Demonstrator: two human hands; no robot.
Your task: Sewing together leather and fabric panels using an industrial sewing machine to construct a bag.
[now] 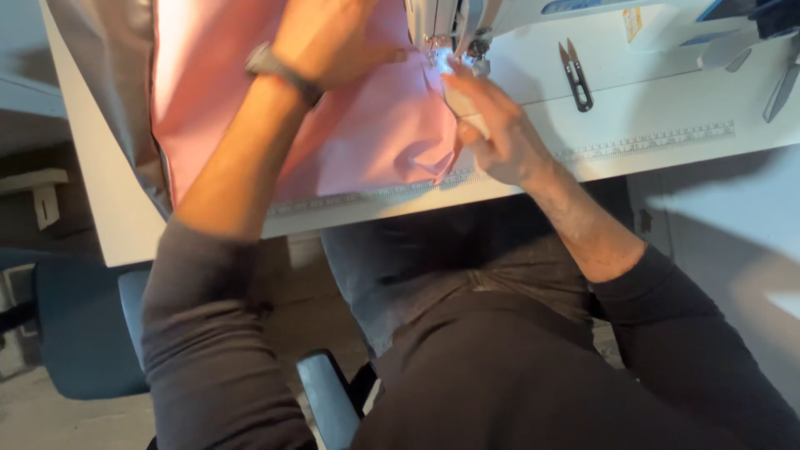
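One white worktop (667, 158) is filling the upper part of the view, smooth and flat, with one printed ruler strip (650, 142) running along its near edge. Lying on it is one sheet of pink fabric (367, 133), soft and creased, its long axis running from the near edge up toward the one sewing machine (467, 21) at the far edge. One grey cloth (108, 75) is hanging just left of the pink fabric. The left hand (329, 37), with one dark wristwatch (279, 71), is pressing flat and open on the pink fabric. The right hand (492, 125) is pinching the fabric's folded right edge just below the machine's needle. One pair of black thread snips (575, 75) is lying right of the machine, blades pointing away.
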